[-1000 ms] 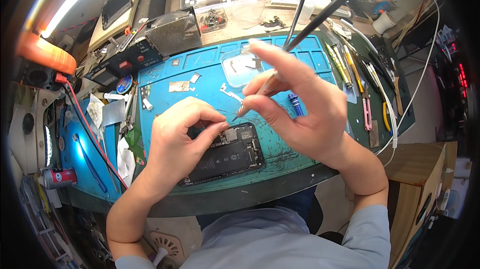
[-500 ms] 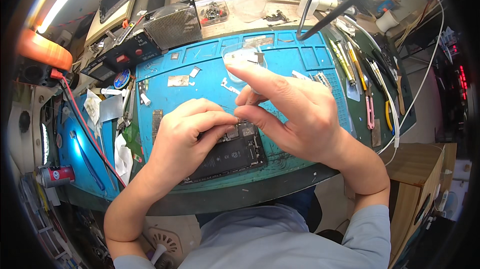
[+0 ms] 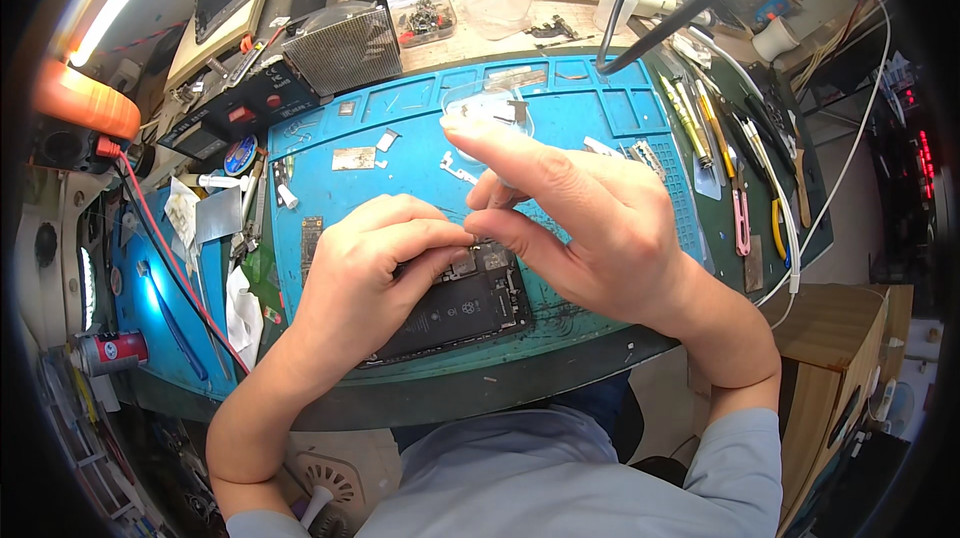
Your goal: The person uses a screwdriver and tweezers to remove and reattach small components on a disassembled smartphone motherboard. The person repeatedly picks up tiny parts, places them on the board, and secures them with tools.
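An opened smartphone (image 3: pixel 462 313), its black battery and inner parts bare, lies on the blue work mat (image 3: pixel 380 178) in front of me. My left hand (image 3: pixel 365 263) is closed over its far left part, thumb and forefinger pressed together at the top edge. My right hand (image 3: pixel 595 223) hovers over the far right corner, its fingers curled in a pinch almost touching the left fingertips. A small greyish bit shows between the right fingers, too hidden to name. What the left fingertips hold, if anything, is covered too.
Beyond my right hand sits a clear plastic dish (image 3: pixel 490 103). Small metal parts and a metal plate (image 3: pixel 354 158) lie on the mat. Screwdrivers and a pink-handled tool (image 3: pixel 740 223) lie at right. A black device (image 3: pixel 235 113) stands at left, and a dark lamp arm (image 3: pixel 690 3) crosses above.
Both hands keep almost the same pose over the phone. The whole view has shifted very slightly; nothing has visibly been taken or let go.
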